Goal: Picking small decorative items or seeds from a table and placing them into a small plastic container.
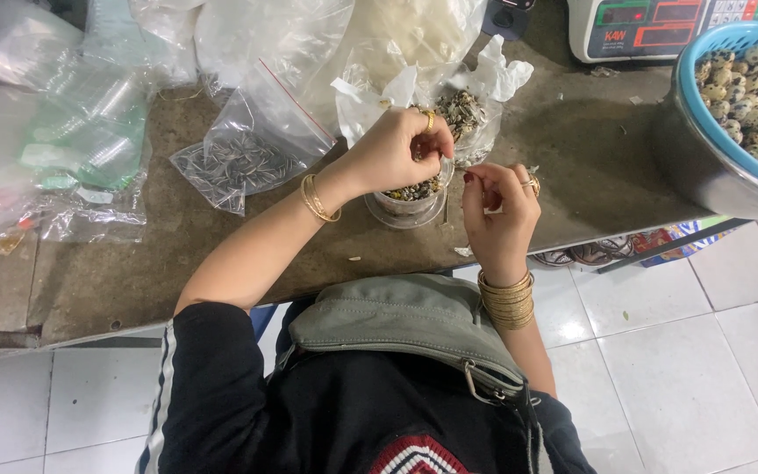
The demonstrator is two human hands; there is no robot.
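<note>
Sunflower seeds [414, 189] are filling a small clear cup [407, 209] at the tabletop's [133, 263] near edge, and your left hand [394, 151] is curling over it, fingertips pinched on seeds. Your right hand [499, 204], at 3 o'clock of the cup, is pinching something too small to tell. At 2 o'clock, a blue basket [730, 105] is holding speckled eggs [752, 83]; at 10 o'clock, a zip bag [239, 158] of seeds is lying flat.

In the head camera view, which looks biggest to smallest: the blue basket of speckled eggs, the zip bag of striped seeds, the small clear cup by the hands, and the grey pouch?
1. Grey pouch, though it lies nearest the camera, which inflates it.
2. Blue basket, partly cut off by the frame, so unsure against the pouch.
3. Zip bag of seeds.
4. Clear cup, plainly smallest.
</note>
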